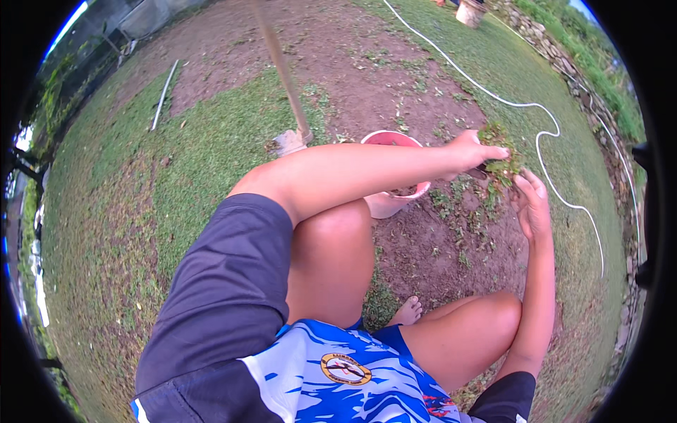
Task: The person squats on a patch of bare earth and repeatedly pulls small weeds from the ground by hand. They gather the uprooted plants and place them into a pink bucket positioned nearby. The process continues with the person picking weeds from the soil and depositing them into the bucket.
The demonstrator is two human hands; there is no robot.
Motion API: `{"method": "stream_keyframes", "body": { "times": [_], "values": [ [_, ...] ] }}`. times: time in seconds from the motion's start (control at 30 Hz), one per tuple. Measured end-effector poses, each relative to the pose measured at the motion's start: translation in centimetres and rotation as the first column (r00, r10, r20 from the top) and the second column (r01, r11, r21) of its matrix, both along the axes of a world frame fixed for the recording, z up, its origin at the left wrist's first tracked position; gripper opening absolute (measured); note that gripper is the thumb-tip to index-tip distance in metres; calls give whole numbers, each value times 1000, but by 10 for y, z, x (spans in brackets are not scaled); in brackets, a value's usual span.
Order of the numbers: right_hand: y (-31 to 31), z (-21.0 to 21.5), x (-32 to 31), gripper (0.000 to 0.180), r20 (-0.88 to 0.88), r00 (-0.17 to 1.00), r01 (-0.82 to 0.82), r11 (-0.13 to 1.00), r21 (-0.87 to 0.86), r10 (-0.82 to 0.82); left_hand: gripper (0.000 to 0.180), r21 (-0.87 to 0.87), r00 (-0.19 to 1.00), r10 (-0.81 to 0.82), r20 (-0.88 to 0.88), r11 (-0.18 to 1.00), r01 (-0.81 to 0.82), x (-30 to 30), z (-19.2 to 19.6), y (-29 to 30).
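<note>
My left arm reaches across to the right, over a pinkish-white bucket (pixel 386 206) that has some soil inside. At its end, my left hand (pixel 468 152) is closed on a clump of grass (pixel 502 166) with green and reddish leaves, thumb lying along the top. My right hand (pixel 534 206) comes up from below with bent fingers, its fingertips pinching the clump's lower right edge. Part of the clump's underside is hidden by the left hand. Bare brown soil (pixel 451 261) with scattered weeds lies beneath both hands.
A spade (pixel 289 142) with a long wooden handle stands upright beyond my left forearm. The white hose (pixel 493 96) winds over the grass at right. A white rod (pixel 165 95) lies at left. Farther off are another bucket (pixel 470 13) and a stone border (pixel 557 55).
</note>
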State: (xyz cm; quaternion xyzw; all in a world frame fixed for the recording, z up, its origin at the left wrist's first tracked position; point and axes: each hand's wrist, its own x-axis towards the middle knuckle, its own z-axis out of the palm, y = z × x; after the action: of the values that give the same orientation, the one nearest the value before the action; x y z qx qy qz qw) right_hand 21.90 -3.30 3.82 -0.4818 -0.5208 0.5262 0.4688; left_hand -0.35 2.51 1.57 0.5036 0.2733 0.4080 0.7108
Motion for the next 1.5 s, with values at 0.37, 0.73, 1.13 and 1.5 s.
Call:
{"method": "stream_keyframes", "body": {
  "times": [0.37, 0.73, 1.13, 1.5],
  "values": [
    [3, -2, 11, 32, 38, 982, -175, 971, -164, 183, 44, 45, 997, -69, -43, 996, 71, -13, 27, -10],
    [-1, 0, -12, 55, -409, 893, -184, 982, 50, 188, 40, 104, 981, 180, -69, 980, -172, -4, 26, -11],
    [19, -25, 10, 66, 235, 970, 1, 970, 243, -60, 61, 483, 970, 154, -186, 874, -46, 15, 5, -7],
    [11, -15, 13, 37, 227, 974, -47, 980, 195, 1, 63, 918, 763, 571, -305, 389, 76, 12, 19, -18]
  ]
}}
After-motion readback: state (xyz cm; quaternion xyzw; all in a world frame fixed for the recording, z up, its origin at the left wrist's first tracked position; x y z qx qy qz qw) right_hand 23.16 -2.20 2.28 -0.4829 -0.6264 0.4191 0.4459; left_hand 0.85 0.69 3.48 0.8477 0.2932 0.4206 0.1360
